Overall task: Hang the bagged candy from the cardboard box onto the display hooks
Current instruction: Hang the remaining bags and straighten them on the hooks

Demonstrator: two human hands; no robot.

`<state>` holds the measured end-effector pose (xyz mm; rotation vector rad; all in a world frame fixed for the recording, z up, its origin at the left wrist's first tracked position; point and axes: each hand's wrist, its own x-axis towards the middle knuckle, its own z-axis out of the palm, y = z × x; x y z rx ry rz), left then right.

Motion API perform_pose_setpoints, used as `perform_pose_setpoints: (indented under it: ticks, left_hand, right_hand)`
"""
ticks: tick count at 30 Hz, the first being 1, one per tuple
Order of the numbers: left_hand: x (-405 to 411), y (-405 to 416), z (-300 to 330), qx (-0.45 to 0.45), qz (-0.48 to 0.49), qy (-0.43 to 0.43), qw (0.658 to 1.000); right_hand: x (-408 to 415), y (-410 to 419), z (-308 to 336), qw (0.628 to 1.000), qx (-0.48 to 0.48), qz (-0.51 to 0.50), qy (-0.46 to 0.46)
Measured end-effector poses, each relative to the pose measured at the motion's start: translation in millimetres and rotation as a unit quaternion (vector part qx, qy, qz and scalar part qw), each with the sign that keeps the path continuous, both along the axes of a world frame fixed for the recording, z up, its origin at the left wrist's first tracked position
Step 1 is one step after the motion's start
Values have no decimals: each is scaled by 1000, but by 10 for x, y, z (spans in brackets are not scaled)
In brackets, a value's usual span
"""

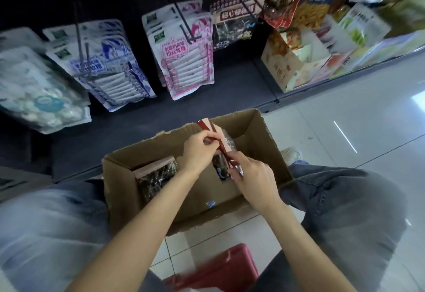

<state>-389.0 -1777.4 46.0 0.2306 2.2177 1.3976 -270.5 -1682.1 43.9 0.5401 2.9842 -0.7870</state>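
Note:
An open cardboard box point(259, 135) stands on the floor between my knees. Both hands hold a stack of candy bags point(220, 135) with red and pink headers above the box. My left hand point(197, 151) pinches the headers near the middle. My right hand point(255, 176) grips the stack's near end. Another dark candy bag point(156, 176) with a pink header lies in the box's left side. On a display hook point(250, 4) hangs a matching dark bag point(232, 27). Beside it, a hook point(181, 20) carries pink and white bags point(186, 61).
Blue and white bags point(108, 66) and pale bags point(34, 89) hang at the left. A printed carton point(292, 61) and more snack packs sit on the right shelf. A red stool point(220, 268) is under me. White tiled floor point(345, 119) spreads to the right.

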Motion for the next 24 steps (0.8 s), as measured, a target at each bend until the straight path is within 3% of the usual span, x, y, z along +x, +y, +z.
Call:
perform_pose_setpoints:
  ticks: [3, 5, 8, 10, 13, 15, 18, 20, 22, 24]
  left_hand:
    - [10, 39, 113, 9, -25, 2, 1000]
    - [-61, 55, 240, 2, -68, 68, 995]
    - [-282, 41, 426, -26, -73, 179, 981]
    - [-434, 58, 565, 7, -88, 147, 985]
    - [-575, 132, 759, 143, -135, 66, 978]
    - [-613, 217, 889, 169, -149, 103, 969]
    - [-698, 408, 1019, 174, -95, 139, 970]
    - [-766, 566, 1056, 179, -45, 122, 975]
    - [-810, 732, 1068, 204, -12, 73, 976]
    - [-812, 882, 1048, 229, 4, 31, 973]
  right_hand:
    - [-13, 88, 64, 996, -8, -72, 52]
    - [-56, 256, 167, 988, -28, -98, 114]
    - [-153, 583, 403, 987, -83, -32, 132]
    - [-236, 787, 621, 984, -103, 18, 148]
    - [-377, 1047, 938, 970, -132, 58, 194]
    - [-478, 1202, 1132, 965, -145, 70, 206]
    - [-639, 1406, 1326, 958, -162, 61, 228]
    - [-739, 1488, 1342, 927, -267, -2, 265]
    - [-825, 1545, 1265, 861, -405, -89, 293]
    - [-885, 1622, 1122, 829, -454, -152, 289]
